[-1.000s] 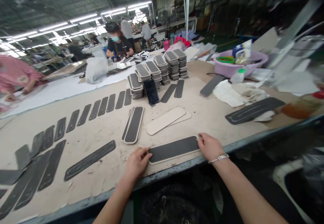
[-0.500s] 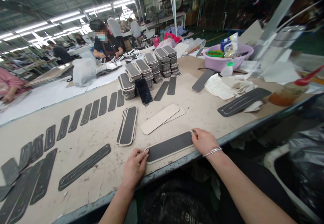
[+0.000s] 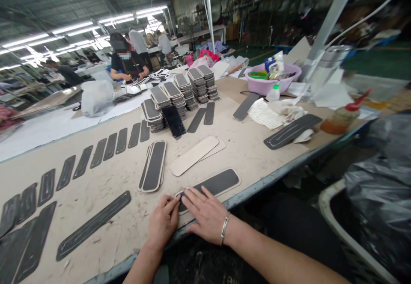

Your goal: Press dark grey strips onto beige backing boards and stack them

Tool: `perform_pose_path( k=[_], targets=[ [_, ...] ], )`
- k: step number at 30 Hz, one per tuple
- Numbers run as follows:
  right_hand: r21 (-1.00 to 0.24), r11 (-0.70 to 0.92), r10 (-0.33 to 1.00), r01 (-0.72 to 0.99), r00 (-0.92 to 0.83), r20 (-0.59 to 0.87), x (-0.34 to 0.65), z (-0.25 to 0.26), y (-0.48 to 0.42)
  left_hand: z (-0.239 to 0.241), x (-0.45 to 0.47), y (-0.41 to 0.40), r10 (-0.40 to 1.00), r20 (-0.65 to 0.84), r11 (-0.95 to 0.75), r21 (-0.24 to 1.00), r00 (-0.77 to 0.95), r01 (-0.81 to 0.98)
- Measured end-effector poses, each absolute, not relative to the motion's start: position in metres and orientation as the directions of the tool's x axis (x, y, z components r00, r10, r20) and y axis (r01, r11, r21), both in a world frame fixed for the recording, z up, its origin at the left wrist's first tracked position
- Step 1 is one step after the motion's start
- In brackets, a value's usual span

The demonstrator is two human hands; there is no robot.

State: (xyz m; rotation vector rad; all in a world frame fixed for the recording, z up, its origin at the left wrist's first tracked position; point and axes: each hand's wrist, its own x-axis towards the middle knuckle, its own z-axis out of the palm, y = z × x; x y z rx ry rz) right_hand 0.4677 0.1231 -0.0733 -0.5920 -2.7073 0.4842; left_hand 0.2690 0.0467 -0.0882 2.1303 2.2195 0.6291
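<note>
A long rounded grey panel with a cream border (image 3: pixel 223 182) lies flat near the table's front edge. At its left end, my left hand (image 3: pixel 164 220) is closed, thumb and forefinger pinching the border. My right hand (image 3: pixel 208 216) lies flat across the left part of the panel, fingers stretched out, with a bracelet at the wrist. Just beyond are two overlapping cream pieces (image 3: pixel 194 155) and a small stack of bordered grey panels (image 3: pixel 154 166). To the left rests a single dark grey strip with shiny streaks (image 3: pixel 94 224).
Tall stacks of bordered panels (image 3: pixel 184 91) stand further back, a black phone (image 3: pixel 174 120) leaning against them. A row of dark strips (image 3: pixel 82 162) runs along the left. At right are a purple basin (image 3: pixel 272 83), another dark strip (image 3: pixel 292 132) and a red-nozzled bottle (image 3: pixel 342 117). A co-worker sits beyond.
My right hand has left the panel's right end and moved left, now flat on the panel close to my left hand. My left hand keeps its pinch. The view has shifted slightly.
</note>
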Motion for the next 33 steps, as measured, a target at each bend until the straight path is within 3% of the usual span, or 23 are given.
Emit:
perform_pose_path(
  k=[4, 8, 13, 19, 24, 33],
  targets=[
    [-0.431, 0.831, 0.446, 0.353, -0.884, 0.137, 0.474, -0.083, 0.125, -0.089, 0.269, 0.047, 0.958, 0.273, 0.006, 0.284, -0.086, 0.959],
    [-0.370, 0.743, 0.619, 0.558, -0.783, 0.059, 0.514, -0.091, 0.161, -0.088, 0.270, 0.047, 0.961, 0.249, 0.035, 0.316, -0.118, 0.948],
    [-0.294, 0.621, 0.773, 0.726, -0.630, 0.074, 0.543, -0.101, 0.190, -0.080, 0.272, 0.048, 0.975, 0.143, 0.107, 0.360, -0.168, 0.927],
    [-0.389, 0.592, 0.802, 0.706, -0.566, 0.193, 0.549, -0.096, 0.201, -0.058, 0.273, 0.064, 0.967, -0.025, 0.244, 0.371, -0.253, 0.896],
    [-0.455, 0.583, 0.804, 0.673, -0.558, 0.204, 0.550, -0.091, 0.206, -0.049, 0.274, 0.083, 0.945, -0.085, 0.320, 0.461, -0.317, 0.828],
    [-0.520, 0.600, 0.783, 0.608, -0.578, 0.228, 0.555, -0.088, 0.208, -0.052, 0.270, 0.080, 0.932, -0.041, 0.255, 0.779, -0.360, 0.572]
  ],
)
